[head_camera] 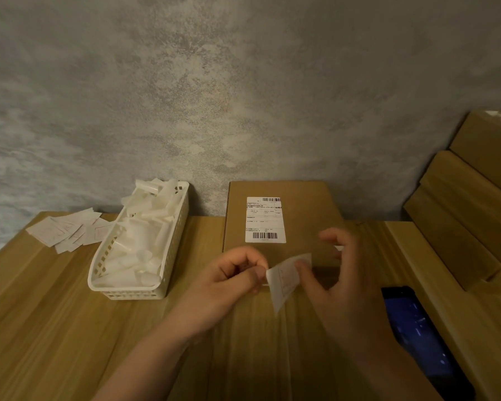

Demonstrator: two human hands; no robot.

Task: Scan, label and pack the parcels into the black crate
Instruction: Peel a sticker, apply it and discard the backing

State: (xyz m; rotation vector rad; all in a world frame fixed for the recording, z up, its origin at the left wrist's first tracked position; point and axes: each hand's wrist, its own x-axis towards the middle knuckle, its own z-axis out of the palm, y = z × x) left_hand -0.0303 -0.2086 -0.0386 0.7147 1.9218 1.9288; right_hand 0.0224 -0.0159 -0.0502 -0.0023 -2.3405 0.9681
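head view: both hands, left hand [237,273] and right hand [327,273], pinch a small label [284,280] before the parcel [307,215].

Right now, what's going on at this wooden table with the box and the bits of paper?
A person holds a small white paper label between both hands, the left hand and right hand each pinching it, as if peeling it. Just beyond lies a flat brown cardboard parcel already bearing a white barcode sticker.
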